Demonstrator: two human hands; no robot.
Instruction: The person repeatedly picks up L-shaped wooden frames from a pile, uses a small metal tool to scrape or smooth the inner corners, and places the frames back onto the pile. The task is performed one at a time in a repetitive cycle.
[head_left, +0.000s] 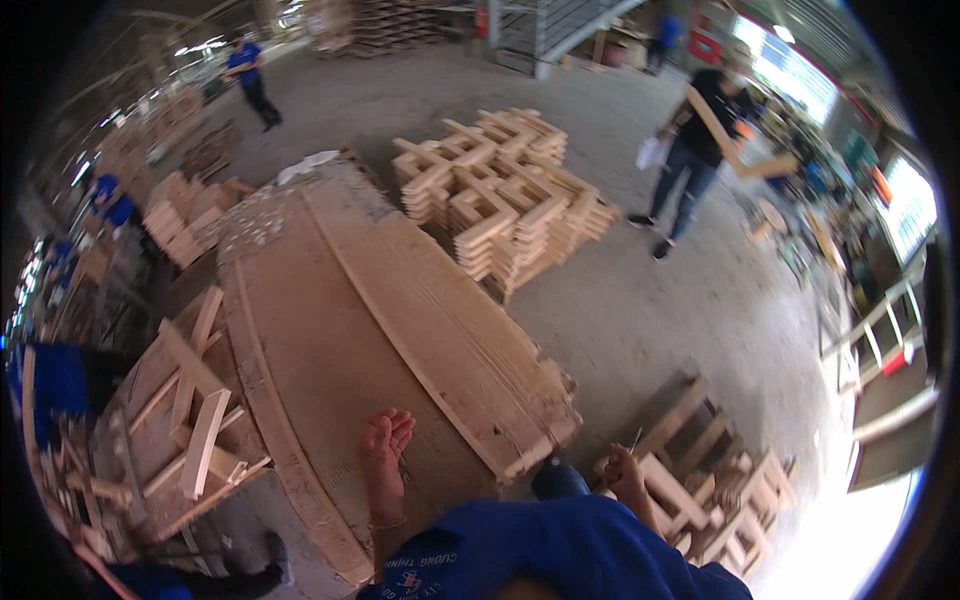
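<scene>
Evidently, the person's left hand [388, 436] was over the long, brown, cardboard-topped table [300, 300], palm turned upward, its grip open with nothing in it; the right hand [623, 468] was beyond the table's right edge, its grip apparently closed around a thin pointed object [637, 437] too small to identify; near that hand, low on the right, lay a jumbled stack of pale wooden frame pieces [680, 492]. Likeliest trouble, in my judgement: a careless swing of the right arm could have driven that tip into the wood or skin; the table's ragged near corner [560, 415] could have caught a forearm; a bump could have shifted the stack's jutting ends. Long raised brown strips [357, 290] might have snagged anything slid across the tabletop; the easier room lay rightward, over the grey concrete floor [600, 300], bounded by layered pale wooden frames [510, 195] and a standing person in a dark shirt [708, 135]; leftward, loose pale wooden bars [205, 440] crowded the table's side.
</scene>
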